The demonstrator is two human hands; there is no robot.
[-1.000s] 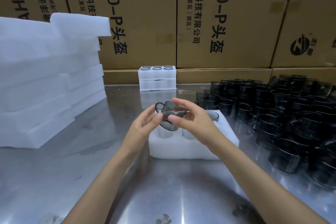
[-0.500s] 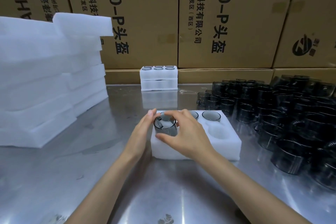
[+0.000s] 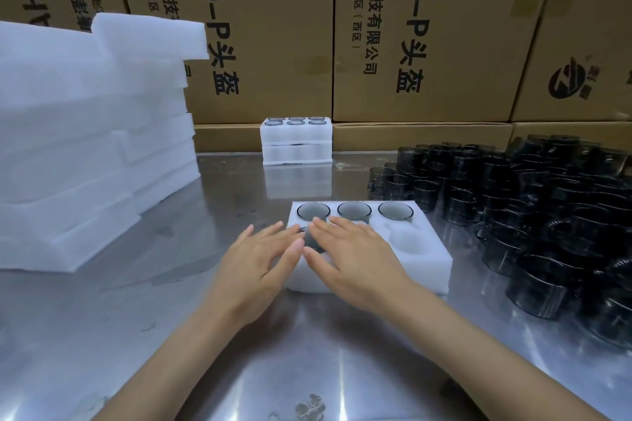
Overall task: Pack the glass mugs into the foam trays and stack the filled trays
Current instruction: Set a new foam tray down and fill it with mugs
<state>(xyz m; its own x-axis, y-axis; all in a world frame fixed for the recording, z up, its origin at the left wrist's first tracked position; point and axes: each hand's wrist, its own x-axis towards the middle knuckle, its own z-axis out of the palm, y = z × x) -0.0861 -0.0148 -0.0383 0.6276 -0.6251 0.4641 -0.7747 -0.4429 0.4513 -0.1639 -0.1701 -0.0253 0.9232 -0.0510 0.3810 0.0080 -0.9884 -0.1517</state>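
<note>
Our left hand (image 3: 263, 258) and right hand (image 3: 355, 258) lay flat, fingers straight, side by side over the front-left pocket of the white six-pocket foam tray (image 3: 434, 270), gripping nothing and pressing down on the smoky grey glass mug (image 3: 309, 238) between them (only a dark sliver of it showed, so we could not tell how deep it sat). Three more grey glass mugs (image 3: 354, 210) filled the tray's back row, and at least the front-right pocket was bare. We judged this the seating step for the fourth mug. Next we would need a fresh one from the crowd of dark glass mugs (image 3: 513, 215) on the right of the steel table (image 3: 171, 335). The two-high stack of filled white foam trays (image 3: 296, 142) waited at the back, near the pile of spare white foam slabs (image 3: 85, 133).
</note>
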